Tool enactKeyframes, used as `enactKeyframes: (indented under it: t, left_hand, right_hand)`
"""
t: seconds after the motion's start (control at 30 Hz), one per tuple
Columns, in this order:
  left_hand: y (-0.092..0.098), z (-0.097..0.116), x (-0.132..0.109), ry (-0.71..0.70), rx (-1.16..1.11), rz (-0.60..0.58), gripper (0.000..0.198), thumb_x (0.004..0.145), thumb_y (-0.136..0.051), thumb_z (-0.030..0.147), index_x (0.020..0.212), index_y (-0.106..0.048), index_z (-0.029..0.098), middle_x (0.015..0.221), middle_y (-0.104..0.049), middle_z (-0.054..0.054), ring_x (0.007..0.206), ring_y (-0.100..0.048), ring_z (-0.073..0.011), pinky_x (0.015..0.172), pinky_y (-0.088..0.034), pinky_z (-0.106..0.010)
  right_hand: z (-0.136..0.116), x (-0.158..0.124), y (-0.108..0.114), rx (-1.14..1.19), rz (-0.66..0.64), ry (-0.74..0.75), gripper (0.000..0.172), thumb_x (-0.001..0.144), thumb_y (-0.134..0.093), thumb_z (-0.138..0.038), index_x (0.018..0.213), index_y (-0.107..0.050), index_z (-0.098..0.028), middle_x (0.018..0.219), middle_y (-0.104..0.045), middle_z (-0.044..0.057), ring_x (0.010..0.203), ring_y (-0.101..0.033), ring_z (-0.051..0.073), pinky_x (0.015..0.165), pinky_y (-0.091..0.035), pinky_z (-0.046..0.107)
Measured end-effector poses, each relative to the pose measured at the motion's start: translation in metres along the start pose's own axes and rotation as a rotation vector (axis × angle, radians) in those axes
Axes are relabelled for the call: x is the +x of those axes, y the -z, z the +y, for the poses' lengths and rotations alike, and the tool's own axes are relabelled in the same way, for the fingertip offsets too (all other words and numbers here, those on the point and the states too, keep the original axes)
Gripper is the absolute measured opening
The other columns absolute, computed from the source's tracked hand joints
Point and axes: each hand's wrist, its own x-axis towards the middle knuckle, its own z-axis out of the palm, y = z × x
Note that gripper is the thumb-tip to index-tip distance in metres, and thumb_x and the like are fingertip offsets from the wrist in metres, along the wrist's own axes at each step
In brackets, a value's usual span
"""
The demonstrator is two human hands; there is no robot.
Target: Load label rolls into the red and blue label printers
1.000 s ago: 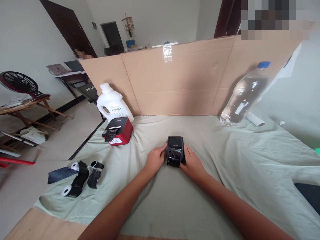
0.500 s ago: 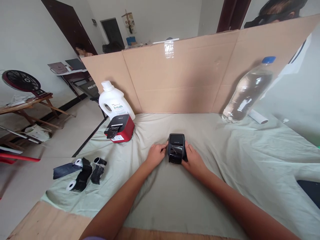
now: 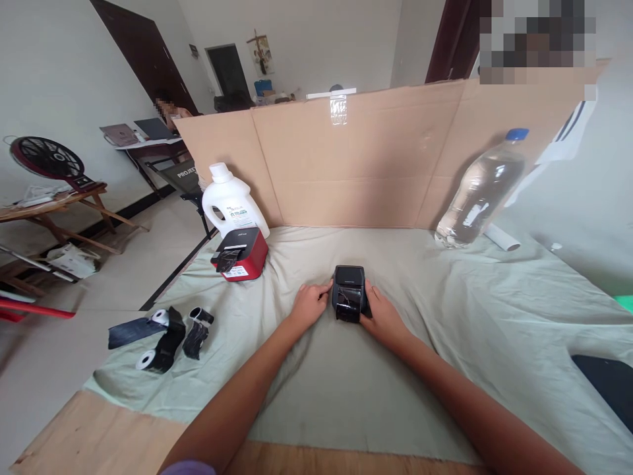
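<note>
A small black label printer [image 3: 349, 276] lies on the cloth between my hands, with a shiny dark strip hanging over its front. My left hand [image 3: 310, 305] is closed, its index fingertip pressed against the printer's left side. Along the right side, my right hand [image 3: 380, 311] grips the casing, its thumb near the lower front corner and its other fingers partly hidden. To the left stands a red and black printer [image 3: 253, 256] with a dark strip at its front. Nearer me are rolls of black tape-like material [image 3: 171, 343] with white cores, plus a separate dark roll [image 3: 198, 335].
A greenish cloth [image 3: 316, 396] covers the wooden table [image 3: 99, 435]. Behind it rises a cardboard panel [image 3: 346, 178]. A white detergent jug [image 3: 232, 201] stands back left; a blue-capped clear bottle [image 3: 482, 191] leans back right beside a white tube [image 3: 502, 237]. A dark flat object [image 3: 606, 389] lies right.
The whole view has shifted slightly. Both hands stay on the black label printer, which has hardly moved. The person behind the panel at the right appears shifted.
</note>
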Motion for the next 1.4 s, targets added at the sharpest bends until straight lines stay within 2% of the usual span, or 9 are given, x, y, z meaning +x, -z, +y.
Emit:
enactKeyframes:
  t: [0.27,0.5,0.67,0.77,0.87,1.03,1.17,1.3,1.4]
  left_hand:
    - [0.000,0.002,-0.001,-0.024,0.042,-0.001,0.052,0.091,-0.041,0.012,0.136,-0.064,0.025,0.097,-0.077,-0.007,0.094,-0.068,-0.0240,0.096,-0.042,-0.039]
    - [-0.008,-0.012,0.004,0.009,-0.200,0.018,0.047,0.092,-0.044,0.016,0.133,-0.065,0.026,0.102,-0.077,-0.005,0.095,-0.067,-0.0198,0.102,-0.042,-0.039]
    - [-0.007,-0.018,0.006,0.001,-0.344,-0.009,0.048,0.090,-0.046,0.014,0.133,-0.065,0.026,0.075,-0.074,0.003,0.073,-0.065,-0.0143,0.098,-0.047,-0.036]
    - [-0.006,-0.019,0.006,-0.002,-0.413,-0.002,0.047,0.090,-0.046,0.016,0.132,-0.065,0.025,0.066,-0.070,0.005,0.066,-0.063,-0.0132,0.095,-0.049,-0.034]
    - [-0.007,-0.020,0.006,-0.008,-0.436,0.016,0.047,0.089,-0.046,0.017,0.131,-0.066,0.024,0.065,-0.070,0.004,0.066,-0.063,-0.0135,0.093,-0.050,-0.033]
    - [-0.009,-0.021,0.006,-0.038,-0.444,0.001,0.050,0.088,-0.045,0.016,0.133,-0.065,0.024,0.064,-0.069,0.005,0.065,-0.061,-0.0137,0.094,-0.049,-0.033]
    - [-0.009,-0.021,0.006,-0.059,-0.442,0.007,0.051,0.087,-0.045,0.016,0.134,-0.065,0.025,0.064,-0.068,0.005,0.064,-0.061,-0.0140,0.095,-0.048,-0.034]
    - [-0.009,-0.020,0.005,-0.059,-0.407,0.005,0.052,0.088,-0.045,0.016,0.136,-0.063,0.025,0.065,-0.069,0.004,0.068,-0.063,-0.0150,0.095,-0.048,-0.034]
    - [-0.008,-0.019,0.005,-0.062,-0.391,-0.009,0.052,0.088,-0.044,0.016,0.136,-0.062,0.025,0.067,-0.070,0.004,0.072,-0.064,-0.0156,0.096,-0.048,-0.034]
  right_hand:
    - [0.005,0.000,0.010,0.057,-0.083,0.041,0.081,0.086,-0.052,-0.027,0.156,-0.017,-0.007,0.128,-0.056,0.021,0.112,-0.058,0.032,0.094,-0.051,0.047]
    - [0.012,-0.001,0.005,0.060,-0.056,0.082,0.087,0.087,-0.053,-0.029,0.159,-0.006,-0.015,0.130,-0.055,0.020,0.112,-0.059,0.033,0.091,-0.052,0.049]
    - [0.016,-0.004,0.016,0.119,-0.107,0.156,0.087,0.090,-0.052,-0.031,0.160,-0.002,-0.018,0.137,-0.049,0.019,0.123,-0.053,0.032,0.101,-0.048,0.051]
    - [0.017,-0.006,0.024,0.193,-0.136,0.145,0.072,0.097,-0.042,-0.032,0.161,-0.010,-0.022,0.127,-0.053,0.013,0.113,-0.057,0.024,0.102,-0.049,0.045]
    - [0.018,-0.003,0.026,0.213,-0.079,0.138,0.057,0.102,-0.029,-0.032,0.159,-0.020,-0.028,0.117,-0.053,0.008,0.109,-0.058,0.019,0.105,-0.048,0.042]
    - [0.025,0.019,0.032,0.116,0.034,0.133,0.056,0.103,-0.029,-0.040,0.158,-0.026,-0.029,0.142,-0.043,0.011,0.139,-0.041,0.022,0.116,-0.038,0.045]
    - [0.034,0.051,0.041,0.103,0.007,0.153,0.056,0.104,-0.026,-0.045,0.158,-0.027,-0.028,0.157,-0.038,0.009,0.147,-0.031,0.024,0.119,-0.030,0.050]
    - [0.038,0.071,0.046,0.090,0.005,0.143,0.052,0.104,-0.028,-0.043,0.152,-0.040,-0.027,0.150,-0.049,0.009,0.138,-0.043,0.025,0.113,-0.038,0.050]
    - [0.031,0.077,0.049,0.021,0.105,0.141,0.045,0.101,-0.037,-0.041,0.135,-0.062,-0.025,0.129,-0.059,0.011,0.121,-0.054,0.026,0.105,-0.045,0.047]
